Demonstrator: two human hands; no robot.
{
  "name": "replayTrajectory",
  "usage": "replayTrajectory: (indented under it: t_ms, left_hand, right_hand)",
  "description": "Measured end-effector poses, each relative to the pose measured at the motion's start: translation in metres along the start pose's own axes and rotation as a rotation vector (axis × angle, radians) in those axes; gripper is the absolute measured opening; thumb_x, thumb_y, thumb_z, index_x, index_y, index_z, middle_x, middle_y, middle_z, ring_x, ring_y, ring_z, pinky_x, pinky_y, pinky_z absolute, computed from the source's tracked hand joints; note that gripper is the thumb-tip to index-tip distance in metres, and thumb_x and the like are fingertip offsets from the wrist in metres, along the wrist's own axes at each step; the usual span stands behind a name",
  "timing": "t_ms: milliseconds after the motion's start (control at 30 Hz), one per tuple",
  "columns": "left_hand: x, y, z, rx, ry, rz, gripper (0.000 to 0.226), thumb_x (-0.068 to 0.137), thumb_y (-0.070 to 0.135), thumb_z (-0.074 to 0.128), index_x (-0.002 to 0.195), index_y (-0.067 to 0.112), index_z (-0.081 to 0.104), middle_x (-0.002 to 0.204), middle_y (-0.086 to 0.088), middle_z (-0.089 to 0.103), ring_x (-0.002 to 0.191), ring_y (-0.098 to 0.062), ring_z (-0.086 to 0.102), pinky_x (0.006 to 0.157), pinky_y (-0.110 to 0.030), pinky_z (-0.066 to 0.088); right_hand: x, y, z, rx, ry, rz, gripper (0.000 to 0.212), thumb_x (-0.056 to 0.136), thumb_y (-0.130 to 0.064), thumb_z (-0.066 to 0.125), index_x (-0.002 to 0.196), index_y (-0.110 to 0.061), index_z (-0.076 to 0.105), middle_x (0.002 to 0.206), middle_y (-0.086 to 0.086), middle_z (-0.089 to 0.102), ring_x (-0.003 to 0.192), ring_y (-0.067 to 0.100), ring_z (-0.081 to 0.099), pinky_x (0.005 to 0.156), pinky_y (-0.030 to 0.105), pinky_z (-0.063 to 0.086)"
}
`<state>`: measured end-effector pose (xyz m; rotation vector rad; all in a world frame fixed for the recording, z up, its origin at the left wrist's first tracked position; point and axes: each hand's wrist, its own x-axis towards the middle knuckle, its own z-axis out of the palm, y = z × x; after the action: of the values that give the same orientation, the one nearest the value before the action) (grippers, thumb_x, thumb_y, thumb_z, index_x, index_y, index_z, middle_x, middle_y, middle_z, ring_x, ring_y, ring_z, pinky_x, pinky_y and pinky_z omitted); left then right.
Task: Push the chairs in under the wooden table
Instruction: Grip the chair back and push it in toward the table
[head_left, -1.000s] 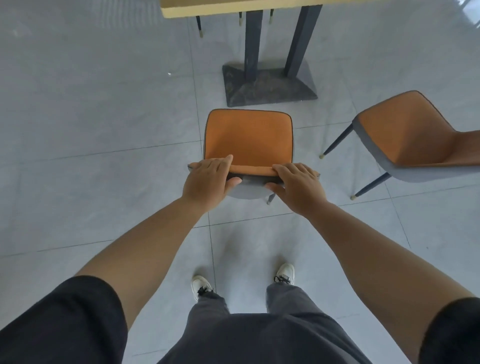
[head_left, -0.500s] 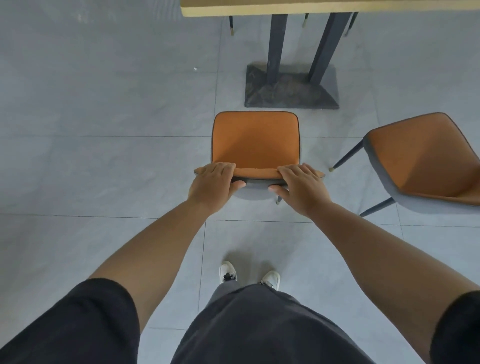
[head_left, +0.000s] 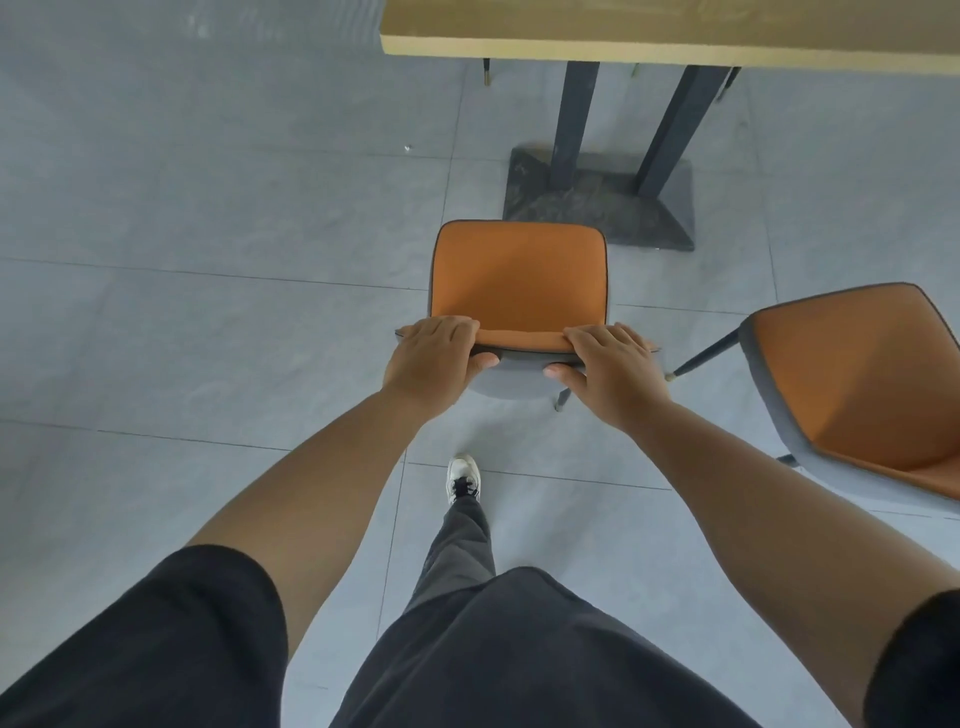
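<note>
Fingers (head_left: 447, 328) of the left hand (head_left: 428, 364) and right hand (head_left: 613, 371) are curling over the backrest top of an orange chair (head_left: 519, 280), thumbs behind, gripping it short of the wooden surface (head_left: 670, 49); a second orange chair (head_left: 852, 384) is standing to the right, angled.

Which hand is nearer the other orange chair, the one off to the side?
Right. The right hand grips the held chair's backrest at the end beside the second chair; the left hand grips the far end.
</note>
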<state>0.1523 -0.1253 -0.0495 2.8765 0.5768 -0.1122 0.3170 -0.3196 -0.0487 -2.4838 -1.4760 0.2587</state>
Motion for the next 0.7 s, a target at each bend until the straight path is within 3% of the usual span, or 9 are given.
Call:
replayTrajectory:
  t_ms: [367, 700]
  left_hand:
    - [0.11, -0.069, -0.026, 0.001, 0.001, 0.033, 0.052, 0.096, 0.052, 0.037, 0.122, 0.01, 0.052, 0.124, -0.006, 0.059, 0.117, -0.027, 0.052, 0.099, -0.04, 0.039]
    - [0.194, -0.111, -0.047, 0.002, 0.009, 0.072, 0.053, 0.094, 0.055, 0.031, 0.111, 0.01, 0.054, 0.111, -0.005, 0.061, 0.105, -0.026, 0.055, 0.09, -0.038, 0.04]
  right_hand:
    - [0.123, 0.01, -0.002, 0.007, 0.002, 0.067, 0.056, 0.09, -0.054, 0.052, 0.124, -0.01, 0.058, 0.124, 0.005, 0.062, 0.117, 0.029, 0.051, 0.104, 0.039, 0.03]
    - [0.213, 0.024, -0.009, 0.016, 0.02, 0.11, 0.057, 0.088, -0.058, 0.048, 0.118, -0.011, 0.06, 0.117, 0.005, 0.065, 0.11, 0.031, 0.054, 0.098, 0.044, 0.036]
